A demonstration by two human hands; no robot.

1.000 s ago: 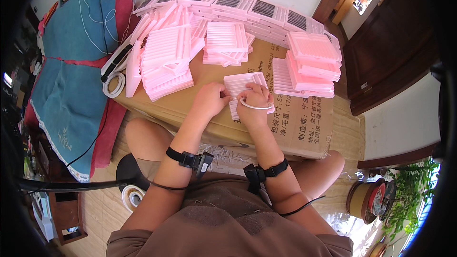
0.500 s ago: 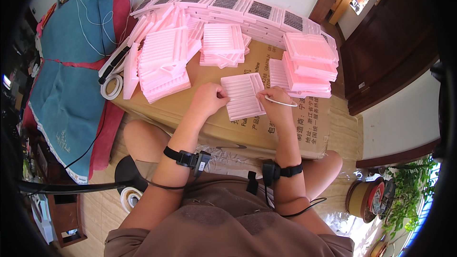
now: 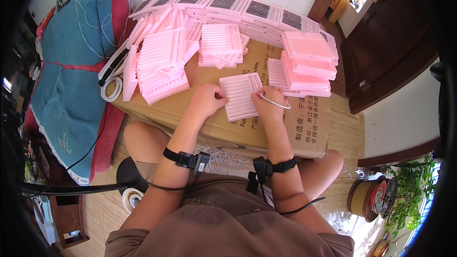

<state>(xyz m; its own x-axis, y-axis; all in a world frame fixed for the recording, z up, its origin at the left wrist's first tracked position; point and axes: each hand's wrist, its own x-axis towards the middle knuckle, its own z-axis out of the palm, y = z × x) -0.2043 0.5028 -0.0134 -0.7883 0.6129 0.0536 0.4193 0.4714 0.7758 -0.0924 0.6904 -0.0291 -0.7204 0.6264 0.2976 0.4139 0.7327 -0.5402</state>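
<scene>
A pink ridged tray (image 3: 239, 94) lies flat on a cardboard box (image 3: 209, 126) in front of me. My left hand (image 3: 205, 101) is closed at the tray's left edge, thumb and curled fingers pinching there. At the right edge, my right hand (image 3: 270, 104) is pinched on a thin white strip (image 3: 280, 104), which bends in a loop over the back of the hand. The strip's inner end is hidden under my fingertips, so I cannot tell whether it touches the tray.
Pink trays are stacked at left (image 3: 162, 62), centre (image 3: 220, 40) and right (image 3: 308, 64). Behind them runs a row of trays with dark contents (image 3: 223, 1). A white tape roll (image 3: 112, 88) sits at the box's left edge. A potted plant (image 3: 364, 200) stands at right.
My right hand has shifted slightly left along with the white strip, closer over the tray's right edge. My left hand and the tray have barely moved.
</scene>
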